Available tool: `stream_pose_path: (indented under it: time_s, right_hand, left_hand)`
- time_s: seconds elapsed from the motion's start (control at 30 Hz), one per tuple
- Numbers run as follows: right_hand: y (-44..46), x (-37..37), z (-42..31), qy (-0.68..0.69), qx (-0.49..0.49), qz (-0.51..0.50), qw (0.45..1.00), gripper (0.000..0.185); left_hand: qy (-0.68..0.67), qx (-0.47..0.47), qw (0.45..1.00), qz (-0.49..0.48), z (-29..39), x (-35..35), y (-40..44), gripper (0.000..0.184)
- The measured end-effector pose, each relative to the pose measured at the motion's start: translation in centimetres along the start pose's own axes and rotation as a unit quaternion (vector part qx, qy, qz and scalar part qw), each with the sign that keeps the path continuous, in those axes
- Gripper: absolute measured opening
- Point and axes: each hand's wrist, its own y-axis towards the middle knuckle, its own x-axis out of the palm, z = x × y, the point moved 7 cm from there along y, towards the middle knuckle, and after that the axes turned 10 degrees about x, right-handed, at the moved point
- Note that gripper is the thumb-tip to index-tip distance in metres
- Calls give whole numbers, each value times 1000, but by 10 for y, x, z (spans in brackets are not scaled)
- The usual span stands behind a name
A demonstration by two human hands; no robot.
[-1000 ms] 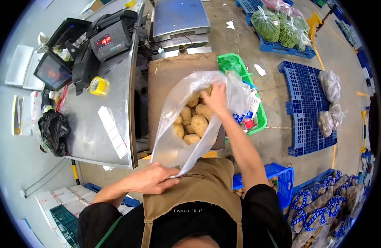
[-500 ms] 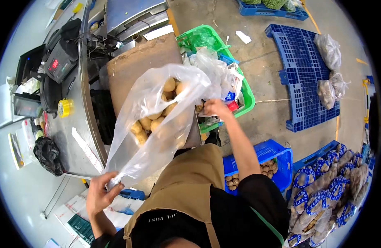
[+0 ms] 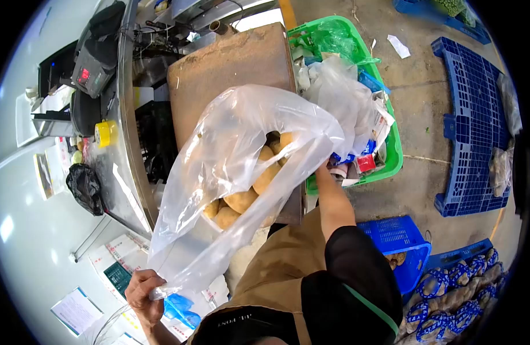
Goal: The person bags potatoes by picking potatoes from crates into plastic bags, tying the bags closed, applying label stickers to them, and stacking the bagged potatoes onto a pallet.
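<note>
A concrete floor [image 3: 420,109] stretches to the right of a brown platform [image 3: 236,63], with a metal table [image 3: 128,126] along the platform's left side; on the platform lies a clear plastic bag [image 3: 219,144], its near end drawn out past the platform's near edge; potatoes [image 3: 242,201] fill its middle, some showing through an opening.

The left hand [image 3: 144,293], beyond the platform's near-left corner, has its fingers clamped on the bag's gathered near end; the right hand [image 3: 322,169], just off the platform's right edge, is mostly hidden behind the bag, so I cannot tell whether its fingers are apart or together.

Beside the platform's right edge stands a green basket [image 3: 396,141] heaped with plastic and paper scraps; a blue crate [image 3: 385,230] sits to the platform's near right; a blue pallet [image 3: 474,126] lies farther right of it.
</note>
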Motion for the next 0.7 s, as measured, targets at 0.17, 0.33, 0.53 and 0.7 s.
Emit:
stream_pose_path:
  time_s: [0.17,0.33,0.53,0.7]
  right_hand:
    - [-82,-114,-21,290,119,-166,935,44]
    - [-181,-267,-78,528,13,-208,823,47]
    - [-312,-368,-221,496,-241,-290,782,75]
    - [-417,-337,-336,111,-406,-339,842,81]
  left_hand:
    - [-69,40,996,44,0,-8,-15,20]
    - [-151,215,964,-49,33,-3,-4,21]
    - [-180,290,940,19,43,-22,-16,35]
    - [-182,300,930,113,29,-43,-37,41]
